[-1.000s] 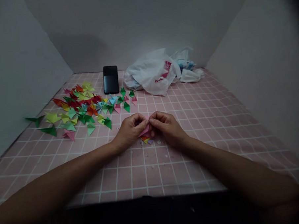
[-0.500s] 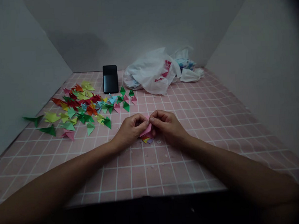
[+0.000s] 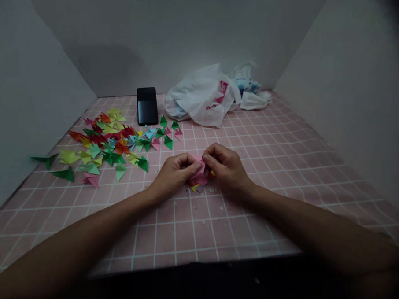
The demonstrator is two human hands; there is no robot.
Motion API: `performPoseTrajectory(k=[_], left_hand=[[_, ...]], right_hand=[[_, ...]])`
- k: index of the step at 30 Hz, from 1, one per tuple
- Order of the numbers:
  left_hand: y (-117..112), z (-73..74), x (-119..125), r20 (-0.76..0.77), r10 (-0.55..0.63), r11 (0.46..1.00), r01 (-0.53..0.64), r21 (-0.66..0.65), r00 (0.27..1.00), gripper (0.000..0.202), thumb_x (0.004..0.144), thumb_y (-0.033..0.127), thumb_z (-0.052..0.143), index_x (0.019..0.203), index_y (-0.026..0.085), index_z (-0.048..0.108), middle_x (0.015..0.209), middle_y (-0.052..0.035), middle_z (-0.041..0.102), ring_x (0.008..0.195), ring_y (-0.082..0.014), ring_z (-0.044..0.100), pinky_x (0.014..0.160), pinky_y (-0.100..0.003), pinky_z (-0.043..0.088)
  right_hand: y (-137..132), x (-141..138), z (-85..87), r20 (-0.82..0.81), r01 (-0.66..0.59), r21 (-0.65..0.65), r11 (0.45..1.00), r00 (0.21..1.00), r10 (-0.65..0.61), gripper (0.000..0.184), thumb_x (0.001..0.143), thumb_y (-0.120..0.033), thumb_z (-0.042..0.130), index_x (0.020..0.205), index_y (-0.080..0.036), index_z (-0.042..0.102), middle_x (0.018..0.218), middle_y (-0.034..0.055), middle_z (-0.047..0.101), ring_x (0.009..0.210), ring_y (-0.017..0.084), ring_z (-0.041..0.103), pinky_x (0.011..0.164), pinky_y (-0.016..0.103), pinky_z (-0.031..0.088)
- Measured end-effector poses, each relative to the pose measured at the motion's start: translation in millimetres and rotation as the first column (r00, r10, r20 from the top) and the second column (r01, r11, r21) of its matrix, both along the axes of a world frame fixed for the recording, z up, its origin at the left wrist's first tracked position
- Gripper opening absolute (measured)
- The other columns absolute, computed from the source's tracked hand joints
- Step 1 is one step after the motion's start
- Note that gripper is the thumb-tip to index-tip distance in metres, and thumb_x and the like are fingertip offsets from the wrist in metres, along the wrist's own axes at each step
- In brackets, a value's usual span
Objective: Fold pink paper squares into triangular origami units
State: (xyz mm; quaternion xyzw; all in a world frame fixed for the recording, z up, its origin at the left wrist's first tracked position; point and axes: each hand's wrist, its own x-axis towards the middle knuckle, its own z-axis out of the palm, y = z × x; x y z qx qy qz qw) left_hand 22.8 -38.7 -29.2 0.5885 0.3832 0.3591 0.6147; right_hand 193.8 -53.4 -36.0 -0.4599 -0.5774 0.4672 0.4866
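On the far left of my feed, a white side wall (image 3: 25, 86) runs down to a pink grid mat (image 3: 286, 172), and a couple of dark green paper triangles (image 3: 62, 174) sit out on their own near that wall. Just right of them is a big messy heap of folded paper triangles (image 3: 109, 142) in red, yellow, green, pink, orange and light blue, spreading toward the far edge of the mat. Past its far side, a black phone (image 3: 147, 106) sits just beyond the heap.

Near the middle of the mat, my left hand (image 3: 176, 174) and right hand (image 3: 227, 170) are together, fingertips pinched on a pink folded paper (image 3: 199, 178) between them. Both hands are clamped on it, and it's mostly hidden by my fingers, so I can't make out its exact shape. Right under it, a small stack of folded paper (image 3: 194, 188) shows yellow and purple points on the mat, well apart from the big heap.

Further right at the far end, there's a scrunched white plastic bag (image 3: 197, 96) with red print, then a blue-printed packet (image 3: 248, 85) behind a wad of crumpled white plastic (image 3: 253, 101). The other white side wall (image 3: 349, 94) closes off the right.
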Motion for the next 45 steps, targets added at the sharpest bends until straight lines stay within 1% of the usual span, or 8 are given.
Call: performPoseTrajectory(k=[4,10,16,20,28,33,39,45], left_hand=[[0,-1.4,0,0.014,0.012,1.0,-0.012,0.012,1.0,0.028,0.08,0.04,0.074,0.075,0.015,0.061,0.067,0.0019,0.058,0.057,-0.0087,0.052,0.055,-0.022,0.043],[2,-8.5,1,0.119,-0.002,0.996,0.013,-0.093,0.993,0.028,0.073,0.032,0.08,0.088,0.016,0.063,0.078,0.0003,0.066,0.066,-0.0096,0.06,0.063,-0.022,0.049],[7,-6.7,-2,0.175,0.065,0.997,-0.057,-0.05,0.982,0.033,0.072,0.029,0.08,0.095,0.018,0.059,0.077,0.003,0.064,0.066,-0.0089,0.06,0.064,-0.021,0.05],[7,-6.9,-3,0.164,0.072,0.997,-0.074,0.006,0.984,0.036,0.077,0.027,0.076,0.106,0.021,0.057,0.076,0.004,0.063,0.067,-0.01,0.061,0.066,-0.022,0.05],[7,-15.9,-2,0.14,0.105,0.982,-0.125,0.142,0.985,0.031,0.075,0.021,0.077,0.1,0.021,0.059,0.088,0.0013,0.062,0.083,-0.0117,0.06,0.075,-0.022,0.049],[8,-16.0,-2,0.173,0.065,0.987,-0.089,0.133,0.983,0.028,0.077,0.022,0.074,0.1,0.021,0.058,0.085,0.0019,0.063,0.076,-0.0107,0.06,0.069,-0.021,0.048],[6,-11.8,-2,0.152,0.114,0.98,-0.136,0.142,0.982,0.02,0.08,0.026,0.071,0.093,0.019,0.059,0.077,0.003,0.062,0.068,-0.0102,0.061,0.066,-0.023,0.052],[4,-9.6,-2,0.095,0.177,0.967,-0.191,0.17,0.98,0.014,0.076,0.025,0.072,0.082,0.016,0.062,0.073,0.0011,0.066,0.066,-0.0116,0.064,0.065,-0.025,0.053]], right_hand=[[-2,-1,-0.1,0.015,0.039,0.027,0.999,0.999,-0.039,0.016,0.091,-0.031,0.06,0.079,-0.023,0.054,0.059,-0.0038,0.058,0.052,0.012,0.054,0.052,0.027,0.043],[4,2,-5.0,-0.016,0.095,0.077,0.993,0.995,-0.094,0.018,0.092,-0.031,0.059,0.078,-0.023,0.052,0.058,-0.0049,0.056,0.05,0.011,0.052,0.052,0.026,0.043],[5,1,-3.3,-0.156,0.077,-0.007,0.997,0.985,-0.077,0.019,0.089,-0.033,0.063,0.078,-0.022,0.052,0.061,-0.0052,0.059,0.05,0.009,0.054,0.051,0.024,0.044],[7,0,-4.8,-0.259,0.033,-0.065,0.997,0.965,-0.048,0.023,0.086,-0.036,0.067,0.077,-0.021,0.052,0.061,-0.0057,0.06,0.048,0.008,0.055,0.05,0.023,0.045],[3,-5,-7.1,-0.288,-0.01,-0.125,0.992,0.957,-0.026,0.028,0.085,-0.041,0.07,0.079,-0.021,0.052,0.064,-0.0052,0.061,0.048,0.008,0.055,0.048,0.022,0.045],[3,-5,-8.6,-0.304,-0.008,-0.117,0.993,0.952,-0.028,0.027,0.086,-0.041,0.069,0.079,-0.021,0.052,0.064,-0.0054,0.062,0.048,0.008,0.055,0.048,0.022,0.046],[3,-5,-9.2,-0.322,-0.022,-0.114,0.993,0.947,-0.016,0.025,0.086,-0.038,0.069,0.079,-0.021,0.052,0.065,-0.0053,0.063,0.048,0.007,0.055,0.049,0.021,0.046],[2,-6,-7.0,-0.327,-0.02,-0.132,0.991,0.945,-0.025,0.024,0.086,-0.036,0.069,0.079,-0.021,0.052,0.064,-0.0051,0.062,0.049,0.008,0.056,0.05,0.022,0.047]])
